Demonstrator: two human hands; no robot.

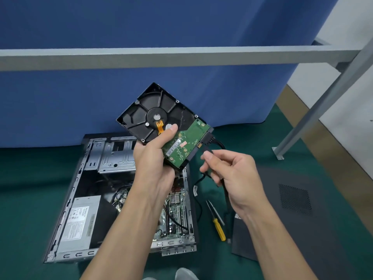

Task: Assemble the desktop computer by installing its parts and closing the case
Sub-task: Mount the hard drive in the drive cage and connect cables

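Held up over the open case point(66, 209), board side up: the hard drive point(161, 116). Left hand point(153, 158) with its grip clamped on it, thumb across the green circuit board point(185, 142), fingers curled under the far face. Right hand point(232, 178) with its grip pinched on a small black connector point(207, 152), just beside the drive's port edge, not yet seated. 1 black cable point(219, 143) already plugged into that edge (power, most likely).

Probably dense and stiff for its size, a metal block, yet fragile against knocks, with the bare board best left untouched. Better taken by the 2 long sides than across the chips. Connector small, light and keyed, so to be pushed straight in, never rocked. Cable behind it limp and liable to tug.

Below, on the green floor, the case lying flat: drive cage point(115, 156) at the far end, power supply point(80, 219) near left, motherboard point(177, 211) to the right. Beside the case, a yellow-handled screwdriver point(219, 228) and the dark side panel point(292, 209), both apart from the hands. Likeliest snags on the way to the cage: loose wiring inside the case and the plugged cable's slack.
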